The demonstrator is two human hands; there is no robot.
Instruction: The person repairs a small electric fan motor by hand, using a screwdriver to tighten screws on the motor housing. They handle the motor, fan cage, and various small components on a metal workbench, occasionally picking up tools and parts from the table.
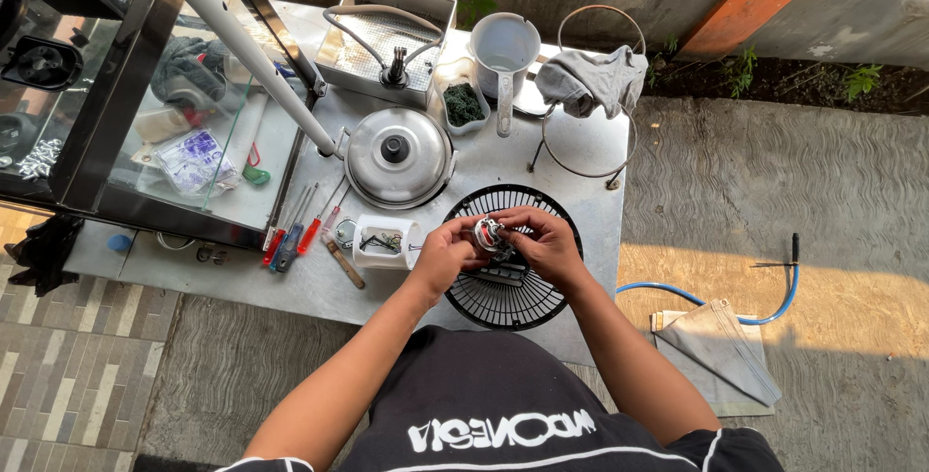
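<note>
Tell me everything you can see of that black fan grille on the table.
The black fan grille is a round guard of thin radial wires, metal or plastic by its look, with a hub near its middle. It lies flat on the steel table at the near edge. The left hand and right hand hold a small metal part above it, hiding its upper middle. A white plastic container sits just beside it.

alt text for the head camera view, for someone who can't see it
Seen from above, a person's left hand and right hand together hold a small metal part over a black fan grille on a metal table, with screwdrivers and a pot lid nearby.
</note>
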